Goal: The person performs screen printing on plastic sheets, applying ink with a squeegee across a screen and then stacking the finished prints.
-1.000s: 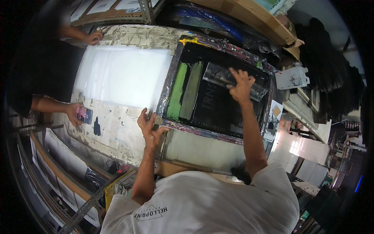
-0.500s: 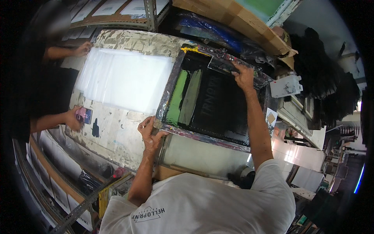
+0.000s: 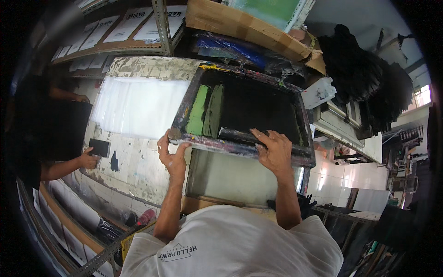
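A screen printing frame (image 3: pixel 217 147), its wooden border stained with ink, lies in front of me with black ink across its mesh. At its near left corner, my left hand (image 3: pixel 173 159) grips the border between thumb and fingers. My right hand (image 3: pixel 275 150) is closed on a dark squeegee (image 3: pixel 237 135), which rests on the mesh along the near border. Green (image 3: pixel 197 111) and grey-green strips show on the left part of the mesh. Left of the frame, translucent white sheets (image 3: pixel 138 104) lie overlapping on a paint-marked board (image 3: pixel 138 150).
At the left, another person's hand (image 3: pixel 88 159) holds a dark phone (image 3: pixel 99 148). Racks with printed white bags (image 3: pixel 129 27) stand at far left. Behind the frame are a cardboard box (image 3: pixel 249 32) and blue plastic. A white container (image 3: pixel 318 92) sits off the far right corner.
My right hand has drawn the squeegee from the far border to the near border of the frame. My left hand keeps its hold on the corner. The other person's phone screen went dark.
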### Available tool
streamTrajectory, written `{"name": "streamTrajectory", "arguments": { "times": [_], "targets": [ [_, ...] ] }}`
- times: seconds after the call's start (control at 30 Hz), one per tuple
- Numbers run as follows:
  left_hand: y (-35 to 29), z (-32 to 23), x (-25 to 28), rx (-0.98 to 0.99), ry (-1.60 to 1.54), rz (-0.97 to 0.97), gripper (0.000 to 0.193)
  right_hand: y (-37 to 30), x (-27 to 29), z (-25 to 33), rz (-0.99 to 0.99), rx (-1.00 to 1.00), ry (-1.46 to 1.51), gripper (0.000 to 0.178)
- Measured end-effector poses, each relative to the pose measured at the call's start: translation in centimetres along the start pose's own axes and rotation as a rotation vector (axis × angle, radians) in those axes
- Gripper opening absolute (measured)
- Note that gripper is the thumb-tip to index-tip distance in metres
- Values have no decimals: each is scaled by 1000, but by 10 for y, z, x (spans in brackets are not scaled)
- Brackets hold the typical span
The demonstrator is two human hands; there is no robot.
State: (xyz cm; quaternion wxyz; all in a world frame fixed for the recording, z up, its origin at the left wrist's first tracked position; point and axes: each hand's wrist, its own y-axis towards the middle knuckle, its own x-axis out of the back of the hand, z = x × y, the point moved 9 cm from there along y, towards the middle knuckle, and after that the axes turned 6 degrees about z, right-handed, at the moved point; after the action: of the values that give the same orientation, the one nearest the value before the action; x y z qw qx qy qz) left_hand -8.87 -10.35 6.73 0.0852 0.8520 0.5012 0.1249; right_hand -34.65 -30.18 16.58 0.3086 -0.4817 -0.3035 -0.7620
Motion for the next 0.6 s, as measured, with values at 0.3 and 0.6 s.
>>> {"name": "streamTrajectory", "arguments": {
  "times": [0.3,0.6],
  "targets": [
    [68,-56,-48,-160,-186,5,46,76,111,6,-269,172,-78,64],
    [-11,81,-132,84,594,442,39,141,156,-12,-351,134,-121,54]
  ]
}}
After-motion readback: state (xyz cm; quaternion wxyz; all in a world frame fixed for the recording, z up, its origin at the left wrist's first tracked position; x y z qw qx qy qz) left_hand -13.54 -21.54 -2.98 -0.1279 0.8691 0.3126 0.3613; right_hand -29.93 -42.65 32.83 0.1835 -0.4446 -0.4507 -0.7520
